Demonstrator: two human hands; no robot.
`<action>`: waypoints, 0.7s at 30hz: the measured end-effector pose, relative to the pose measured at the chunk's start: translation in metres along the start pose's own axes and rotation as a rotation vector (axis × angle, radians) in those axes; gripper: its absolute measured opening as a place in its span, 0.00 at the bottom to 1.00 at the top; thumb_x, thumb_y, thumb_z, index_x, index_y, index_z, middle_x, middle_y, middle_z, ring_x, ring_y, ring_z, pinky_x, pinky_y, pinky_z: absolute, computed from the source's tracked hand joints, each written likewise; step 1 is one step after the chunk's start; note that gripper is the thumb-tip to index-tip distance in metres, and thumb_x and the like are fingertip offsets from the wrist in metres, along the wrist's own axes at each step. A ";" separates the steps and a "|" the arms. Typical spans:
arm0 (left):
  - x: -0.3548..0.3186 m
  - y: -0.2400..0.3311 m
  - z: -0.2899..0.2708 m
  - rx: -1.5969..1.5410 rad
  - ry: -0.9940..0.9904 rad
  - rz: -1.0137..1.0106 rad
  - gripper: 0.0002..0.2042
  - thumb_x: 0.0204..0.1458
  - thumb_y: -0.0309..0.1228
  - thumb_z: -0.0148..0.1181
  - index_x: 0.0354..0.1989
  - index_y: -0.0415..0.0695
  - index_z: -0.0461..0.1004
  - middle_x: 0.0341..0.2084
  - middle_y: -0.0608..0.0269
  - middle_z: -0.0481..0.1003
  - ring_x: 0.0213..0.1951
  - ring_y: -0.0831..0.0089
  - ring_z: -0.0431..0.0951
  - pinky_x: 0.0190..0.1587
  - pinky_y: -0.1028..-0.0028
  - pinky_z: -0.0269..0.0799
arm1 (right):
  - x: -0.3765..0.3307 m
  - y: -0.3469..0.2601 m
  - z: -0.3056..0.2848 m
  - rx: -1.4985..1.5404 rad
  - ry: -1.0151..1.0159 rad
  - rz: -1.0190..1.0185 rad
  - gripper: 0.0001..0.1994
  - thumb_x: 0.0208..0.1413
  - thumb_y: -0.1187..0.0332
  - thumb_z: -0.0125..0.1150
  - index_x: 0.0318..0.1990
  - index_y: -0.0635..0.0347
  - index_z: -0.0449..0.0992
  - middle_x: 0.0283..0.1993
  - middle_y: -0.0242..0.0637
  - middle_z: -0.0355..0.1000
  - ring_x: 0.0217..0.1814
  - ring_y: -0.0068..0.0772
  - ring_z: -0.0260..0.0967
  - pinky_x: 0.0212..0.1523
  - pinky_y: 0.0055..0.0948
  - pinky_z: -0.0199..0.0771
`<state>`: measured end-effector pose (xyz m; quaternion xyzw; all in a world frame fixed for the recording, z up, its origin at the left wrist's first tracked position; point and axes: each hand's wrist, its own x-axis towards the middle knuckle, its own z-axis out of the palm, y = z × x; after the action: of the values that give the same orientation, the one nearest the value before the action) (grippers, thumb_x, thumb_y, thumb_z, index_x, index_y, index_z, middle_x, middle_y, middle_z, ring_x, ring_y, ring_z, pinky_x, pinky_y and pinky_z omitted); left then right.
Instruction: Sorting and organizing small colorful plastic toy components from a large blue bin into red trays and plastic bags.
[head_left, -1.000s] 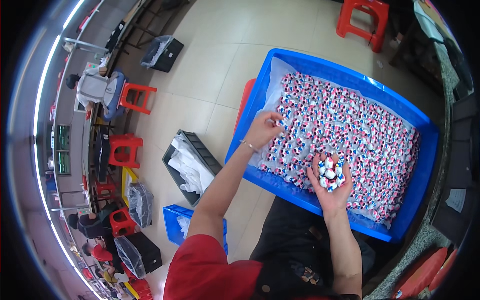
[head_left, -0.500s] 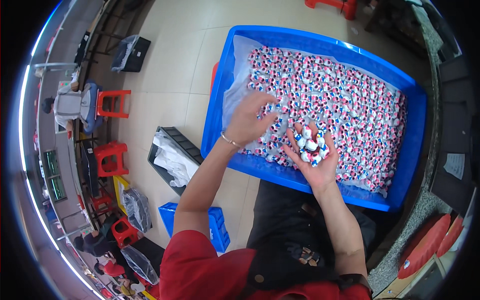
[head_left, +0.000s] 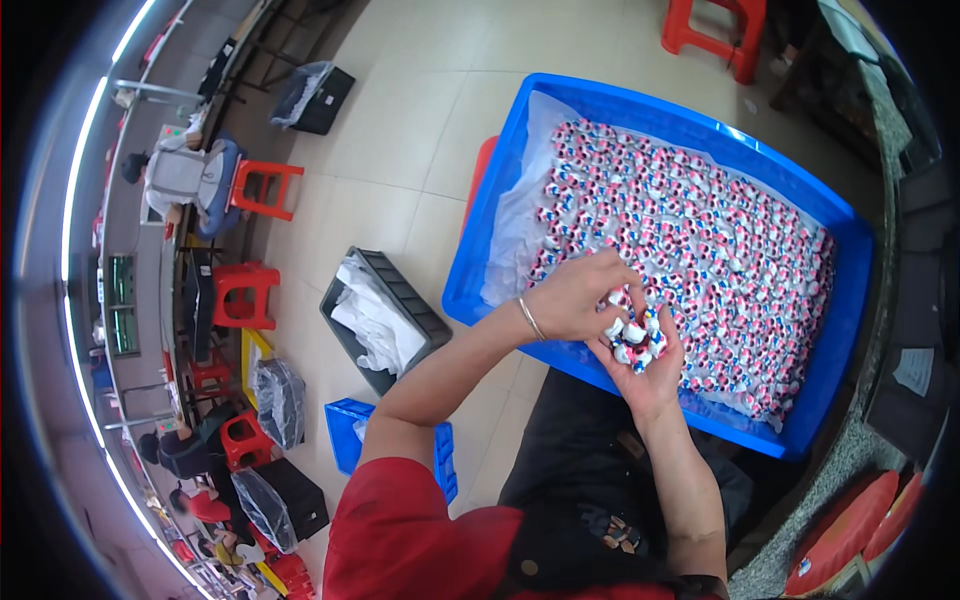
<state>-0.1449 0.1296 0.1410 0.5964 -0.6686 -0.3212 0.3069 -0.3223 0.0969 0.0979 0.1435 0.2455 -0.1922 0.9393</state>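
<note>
We cup a heap of small caps in our open right hand while our left hand pinches one onto it (blue crate just behind), so gathering goes on and wants gentle placing next.

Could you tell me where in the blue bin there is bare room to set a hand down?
Only the white liner along the blue bin's left wall is bare. The rest is packed with small pieces; both hands, left hand and right hand, crowd the near edge.

cam: head-worn fisheye | faces down | near hands | single view
</note>
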 end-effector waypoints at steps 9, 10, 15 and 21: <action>-0.041 -0.119 -0.025 0.515 0.366 -0.344 0.12 0.42 0.21 0.58 0.38 0.42 0.72 0.38 0.54 0.71 0.39 0.55 0.75 0.42 0.64 0.72 | 0.003 -0.002 0.007 0.046 -0.058 0.018 0.24 0.61 0.51 0.46 0.60 0.52 0.65 0.65 0.47 0.59 0.67 0.55 0.54 0.60 0.61 0.60; -0.040 -0.127 -0.023 0.511 0.360 -0.342 0.12 0.42 0.21 0.58 0.38 0.42 0.72 0.38 0.54 0.71 0.39 0.55 0.75 0.42 0.64 0.72 | 0.002 -0.002 0.007 0.050 -0.053 0.013 0.24 0.61 0.51 0.46 0.60 0.52 0.65 0.65 0.47 0.59 0.67 0.55 0.54 0.60 0.61 0.60; -0.036 -0.147 -0.012 0.650 0.167 -0.451 0.13 0.43 0.21 0.57 0.40 0.44 0.71 0.39 0.53 0.72 0.42 0.52 0.74 0.43 0.61 0.71 | 0.004 -0.001 0.012 0.055 -0.107 0.020 0.23 0.60 0.51 0.47 0.58 0.52 0.68 0.66 0.47 0.58 0.69 0.55 0.52 0.62 0.60 0.57; -0.009 -0.017 -0.026 0.265 0.272 -0.018 0.13 0.41 0.22 0.60 0.38 0.43 0.72 0.37 0.56 0.72 0.43 0.56 0.73 0.45 0.64 0.70 | 0.005 -0.008 0.015 0.054 -0.080 0.010 0.23 0.61 0.50 0.45 0.58 0.51 0.68 0.66 0.44 0.58 0.66 0.51 0.56 0.64 0.56 0.55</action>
<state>-0.1130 0.1358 0.1429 0.6753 -0.6521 -0.1496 0.3103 -0.3159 0.0836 0.1065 0.1623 0.2017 -0.1997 0.9450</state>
